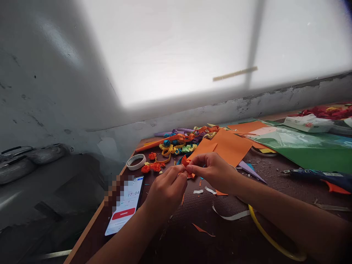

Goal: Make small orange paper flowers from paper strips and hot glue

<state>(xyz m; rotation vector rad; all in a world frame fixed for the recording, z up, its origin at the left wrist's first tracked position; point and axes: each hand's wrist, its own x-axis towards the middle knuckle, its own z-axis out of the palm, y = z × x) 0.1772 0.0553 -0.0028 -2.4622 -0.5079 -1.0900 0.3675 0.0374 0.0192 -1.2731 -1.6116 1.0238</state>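
Both hands meet over the middle of a dark brown table [236, 234]. My left hand [166, 189] and my right hand [213, 170] each pinch the same small piece of orange paper [186, 161], fingertips nearly touching. The paper looks folded or crumpled between them. Just behind the hands lie small rolled orange paper balls [152, 167] and a heap of curled coloured paper strips [178, 143]. A large orange sheet [228, 145] lies right behind my right hand.
A phone [125, 205] with a lit screen lies at the table's left edge, a roll of white tape [136, 161] behind it. Green sheets [308, 146] and a plastic packet [310, 123] are at the right, with a dark glue gun [316, 175], a yellow hoop [272, 238] and paper scraps.
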